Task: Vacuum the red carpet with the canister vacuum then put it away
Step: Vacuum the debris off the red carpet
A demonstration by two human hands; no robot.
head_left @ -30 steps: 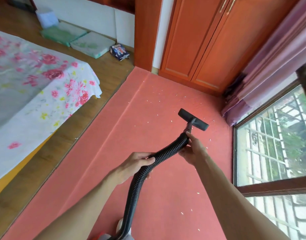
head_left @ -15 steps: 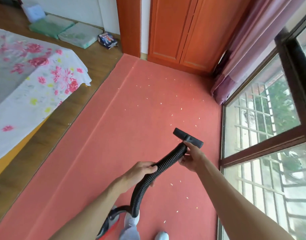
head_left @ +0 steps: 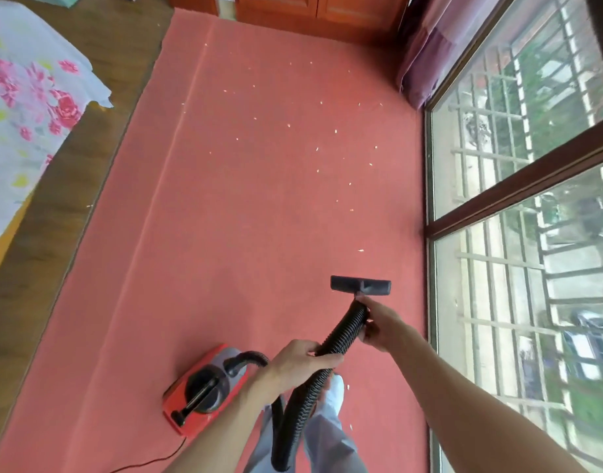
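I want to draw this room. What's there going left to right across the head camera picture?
Flowery bedsheet → wooden floor → red vacuum canister → left hand → right hand → window. Both hands grip the black hose.

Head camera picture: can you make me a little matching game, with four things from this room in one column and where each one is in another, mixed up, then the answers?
Things:
1. canister vacuum
2. floor nozzle
3. black hose
4. purple curtain

Places:
A. gripped by the left hand and the right hand
B. in the far corner, beside the window
C. on the red carpet, left of the person's legs
D. at the hose's tip, just past the right hand

Pairs: 1-C, 2-D, 3-A, 4-B.
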